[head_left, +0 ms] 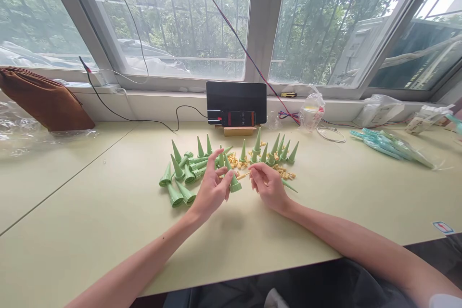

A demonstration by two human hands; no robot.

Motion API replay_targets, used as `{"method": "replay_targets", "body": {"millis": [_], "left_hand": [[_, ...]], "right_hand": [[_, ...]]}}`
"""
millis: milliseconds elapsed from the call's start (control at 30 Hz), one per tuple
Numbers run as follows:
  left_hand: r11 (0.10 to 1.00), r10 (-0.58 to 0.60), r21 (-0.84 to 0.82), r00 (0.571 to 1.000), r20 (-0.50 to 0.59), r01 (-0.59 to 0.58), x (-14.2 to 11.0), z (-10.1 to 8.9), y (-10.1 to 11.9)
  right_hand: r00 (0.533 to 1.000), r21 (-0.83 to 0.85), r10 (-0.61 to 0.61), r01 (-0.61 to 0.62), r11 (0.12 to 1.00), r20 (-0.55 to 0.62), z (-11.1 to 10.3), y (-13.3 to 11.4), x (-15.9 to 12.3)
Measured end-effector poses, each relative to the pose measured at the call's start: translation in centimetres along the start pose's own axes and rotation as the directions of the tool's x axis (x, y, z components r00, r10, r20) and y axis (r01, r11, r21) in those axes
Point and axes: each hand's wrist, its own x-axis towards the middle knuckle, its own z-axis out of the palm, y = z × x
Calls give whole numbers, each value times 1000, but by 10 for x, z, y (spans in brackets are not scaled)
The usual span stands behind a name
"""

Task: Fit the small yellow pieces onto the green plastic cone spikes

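Observation:
My left hand (215,184) grips a green plastic cone spike (235,184) with a ridged round base, tilted with its tip pointing up and away. Facing it, my right hand (267,184) pinches a small thin yellow piece (244,175) that points toward the cone. A gap seems to lie between the piece and my left fingers, though contact is hard to judge. Left of my hands several green cones (175,197) lie or stand in a cluster. Beyond my right hand more cones (271,151) stand upright, with small yellow pieces (285,172) heaped beside them.
A black tablet (236,98) with a phone (238,118) leans on a cardboard stand (238,131) at the back. A brown drawstring bag (43,98) stands far left. To the right are a plastic-wrapped cup (312,111), a white cable (331,134) and teal plastic bags (388,143).

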Motion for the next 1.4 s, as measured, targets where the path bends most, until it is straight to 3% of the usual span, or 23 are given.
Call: {"method": "replay_targets", "body": {"millis": [433,700,1033,1400], "left_hand": [[1000,14,3,1000,9,-14,-1,-1,2],[1000,27,-8,1000,13,-27,-2,3,5],[995,82,54,997,-1,-82,-1,1,0],[967,142,207,989,33,-146,-4,3,0]], "right_hand": [[995,-22,-85,84,996,-58,0,-4,-3],[992,-40,-125,126,991,24,2,-4,-3],[989,14,-125,124,992,80,1,0,-3],[988,9,-152,152,988,23,1,-1,-4]]}}
